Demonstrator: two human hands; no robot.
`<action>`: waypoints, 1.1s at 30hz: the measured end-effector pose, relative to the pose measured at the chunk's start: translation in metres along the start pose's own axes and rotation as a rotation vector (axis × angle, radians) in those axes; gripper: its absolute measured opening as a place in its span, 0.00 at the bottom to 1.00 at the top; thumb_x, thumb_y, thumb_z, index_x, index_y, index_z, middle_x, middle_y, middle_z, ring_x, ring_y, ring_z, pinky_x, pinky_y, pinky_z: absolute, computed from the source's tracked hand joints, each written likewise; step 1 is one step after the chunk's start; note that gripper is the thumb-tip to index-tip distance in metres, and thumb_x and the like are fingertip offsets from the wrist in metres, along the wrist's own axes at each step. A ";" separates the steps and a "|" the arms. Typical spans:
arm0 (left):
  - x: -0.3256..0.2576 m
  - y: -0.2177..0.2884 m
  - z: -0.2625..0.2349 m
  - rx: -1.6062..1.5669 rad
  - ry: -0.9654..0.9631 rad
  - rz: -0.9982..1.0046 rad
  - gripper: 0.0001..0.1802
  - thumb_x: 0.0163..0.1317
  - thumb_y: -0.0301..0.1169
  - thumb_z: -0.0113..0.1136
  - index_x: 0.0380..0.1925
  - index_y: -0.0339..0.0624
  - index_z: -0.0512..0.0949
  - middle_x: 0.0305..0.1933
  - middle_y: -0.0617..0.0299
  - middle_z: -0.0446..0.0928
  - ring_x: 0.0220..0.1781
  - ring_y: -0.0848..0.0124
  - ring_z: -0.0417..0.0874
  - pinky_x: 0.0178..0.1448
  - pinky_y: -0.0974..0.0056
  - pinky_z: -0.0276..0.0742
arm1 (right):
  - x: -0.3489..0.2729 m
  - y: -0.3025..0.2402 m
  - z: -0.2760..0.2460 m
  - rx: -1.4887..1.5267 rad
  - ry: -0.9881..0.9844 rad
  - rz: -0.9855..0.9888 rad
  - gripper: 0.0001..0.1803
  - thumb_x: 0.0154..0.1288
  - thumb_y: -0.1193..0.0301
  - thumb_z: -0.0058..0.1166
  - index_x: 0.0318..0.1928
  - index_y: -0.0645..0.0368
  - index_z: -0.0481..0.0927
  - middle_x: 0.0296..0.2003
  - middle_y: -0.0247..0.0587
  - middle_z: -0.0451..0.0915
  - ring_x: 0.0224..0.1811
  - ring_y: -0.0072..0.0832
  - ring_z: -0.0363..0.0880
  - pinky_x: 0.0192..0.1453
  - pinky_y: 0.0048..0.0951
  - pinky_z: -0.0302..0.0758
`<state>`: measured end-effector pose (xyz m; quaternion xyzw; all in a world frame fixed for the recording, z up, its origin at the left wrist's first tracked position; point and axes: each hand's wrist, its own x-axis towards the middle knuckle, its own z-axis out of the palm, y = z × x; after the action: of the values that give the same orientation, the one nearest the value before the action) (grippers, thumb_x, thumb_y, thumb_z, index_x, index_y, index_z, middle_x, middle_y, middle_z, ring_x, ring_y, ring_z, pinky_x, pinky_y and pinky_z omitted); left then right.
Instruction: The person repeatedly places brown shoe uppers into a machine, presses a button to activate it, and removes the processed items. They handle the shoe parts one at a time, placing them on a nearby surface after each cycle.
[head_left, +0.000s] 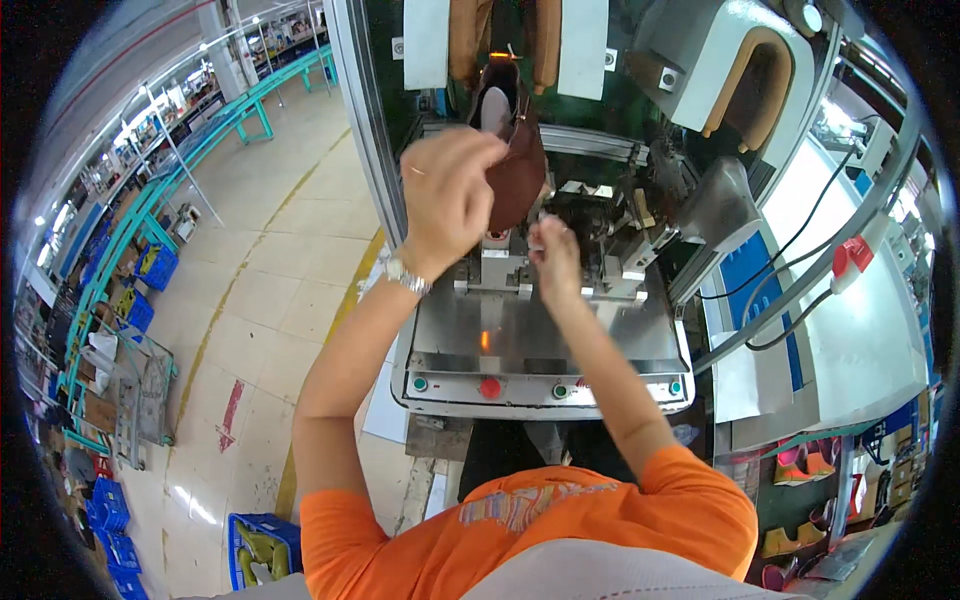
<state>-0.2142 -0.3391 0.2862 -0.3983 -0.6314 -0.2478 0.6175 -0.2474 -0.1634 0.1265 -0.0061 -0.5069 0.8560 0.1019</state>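
A dark brown shoe upper (pixel 517 185) with a pale lining sits in the middle of a machine, its rounded end toward me. My left hand (pixel 447 190), with a metal-banded watch (pixel 407 277) at the wrist, is raised at the upper's left side. Its fingers are curled in and overlap the upper; what they hold, if anything, is hidden. Lower and to the right, my right hand (pixel 555 255) is close to the upper's near end, beside the metal clamps (pixel 625 265). Thumb and fingers there are pinched together, and anything between them is too small to name.
Below my hands runs a steel machine bed (pixel 520 335), with a red button (pixel 489 388) on its front panel. Tan curved pads (pixel 547 45) hang above the upper; another pad (pixel 750 85) is at right. A blue crate (pixel 262 550) stands at lower left.
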 end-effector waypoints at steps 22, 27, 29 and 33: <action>-0.006 0.029 -0.005 0.314 -0.718 -0.223 0.25 0.45 0.26 0.58 0.49 0.43 0.73 0.50 0.55 0.68 0.62 0.58 0.61 0.58 0.45 0.59 | 0.081 0.063 0.020 0.566 -0.277 0.348 0.18 0.66 0.56 0.46 0.49 0.52 0.73 0.46 0.33 0.78 0.51 0.27 0.74 0.59 0.36 0.69; -0.012 0.034 -0.001 0.298 -0.682 -0.307 0.27 0.43 0.25 0.59 0.49 0.43 0.73 0.51 0.56 0.67 0.62 0.58 0.61 0.58 0.46 0.60 | 0.079 0.058 0.015 0.495 -0.243 0.268 0.16 0.67 0.57 0.45 0.48 0.54 0.73 0.44 0.34 0.79 0.47 0.26 0.77 0.53 0.34 0.75; -0.012 0.035 0.000 0.289 -0.678 -0.328 0.27 0.43 0.25 0.59 0.49 0.44 0.73 0.51 0.56 0.67 0.62 0.58 0.61 0.58 0.47 0.60 | 0.081 0.062 0.018 0.511 -0.215 0.255 0.16 0.68 0.57 0.45 0.47 0.54 0.74 0.43 0.33 0.79 0.46 0.26 0.78 0.51 0.33 0.76; -0.016 0.034 0.006 0.301 -0.643 -0.316 0.27 0.43 0.24 0.59 0.49 0.44 0.73 0.52 0.57 0.67 0.63 0.58 0.60 0.58 0.46 0.60 | 0.086 0.067 0.016 0.502 -0.214 0.233 0.14 0.69 0.60 0.43 0.45 0.54 0.74 0.41 0.34 0.80 0.44 0.25 0.79 0.51 0.33 0.77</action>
<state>-0.1914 -0.3177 0.2637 -0.2584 -0.8756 -0.1069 0.3938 -0.3447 -0.1926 0.0836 0.0513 -0.2831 0.9563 -0.0527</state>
